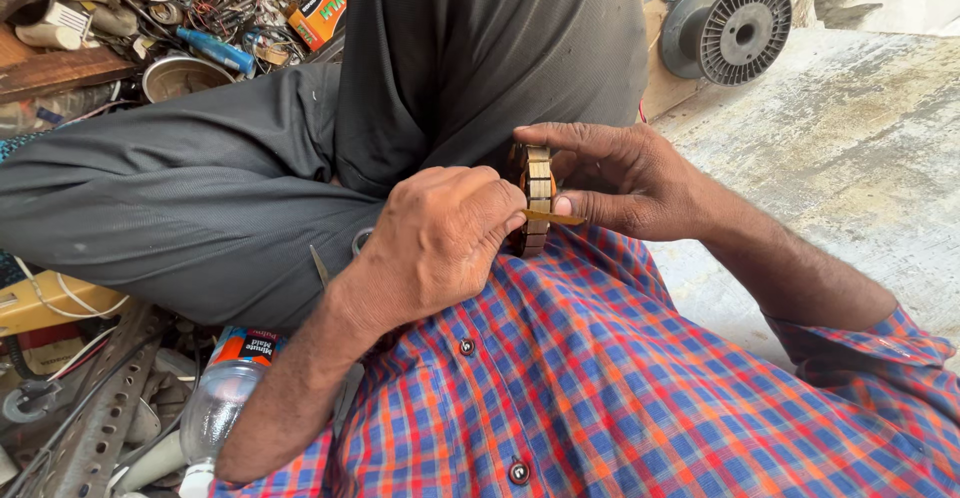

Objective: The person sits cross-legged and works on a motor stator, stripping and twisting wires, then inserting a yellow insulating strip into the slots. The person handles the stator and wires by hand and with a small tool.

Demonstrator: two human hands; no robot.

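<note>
My right hand [625,178] grips a round slotted metal motor core [534,198], held on edge above my lap, fingers curled over its top and thumb against its side. My left hand [440,238] is closed next to it and pinches a thin yellowish strip [552,218] that lies across the core's rim. Most of the core is hidden behind my left hand. My checked red and blue shirt [590,378] fills the lower part of the view.
A raised knee in dark grey cloth [200,188] lies across the left. A plastic bottle [225,398], metal brackets and wires clutter the lower left. A shelf of parts [150,18] sits top left. An empty black wire spool [735,28] stands by the concrete floor [850,158].
</note>
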